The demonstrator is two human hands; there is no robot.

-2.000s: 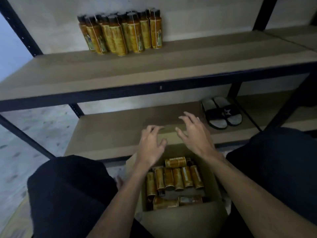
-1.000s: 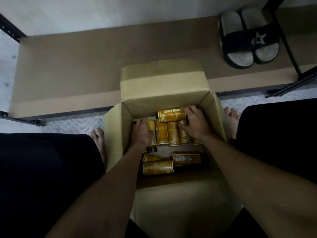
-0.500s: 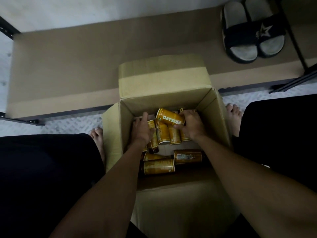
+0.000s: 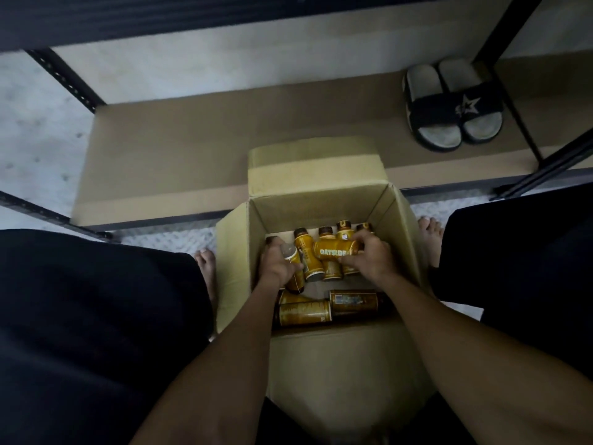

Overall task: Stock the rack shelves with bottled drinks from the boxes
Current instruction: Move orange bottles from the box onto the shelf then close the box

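Note:
An open cardboard box [image 4: 398,220] stands on the floor between my knees, holding several yellow-brown bottled drinks with dark caps. My left hand [image 4: 276,264] is inside the box and grips a bottle [image 4: 293,268] at the left of the row. My right hand [image 4: 369,258] grips a bottle lying crosswise [image 4: 333,250], its label reading OATSIDE, on top of the row, and its fingers also reach the bottles beneath. Three more bottles [image 4: 305,313] lie on their sides at the near end of the box.
The lowest rack shelf [image 4: 179,155] lies just beyond the box, with a pair of black slides [image 4: 449,107] at its right end. Black rack posts [image 4: 64,78] rise at left and right. My bare feet [image 4: 207,268] flank the box.
Both hands went down from above the box into it and closed on bottles. The bottles they hold have tipped up, so their caps now show. The camera has tilted down.

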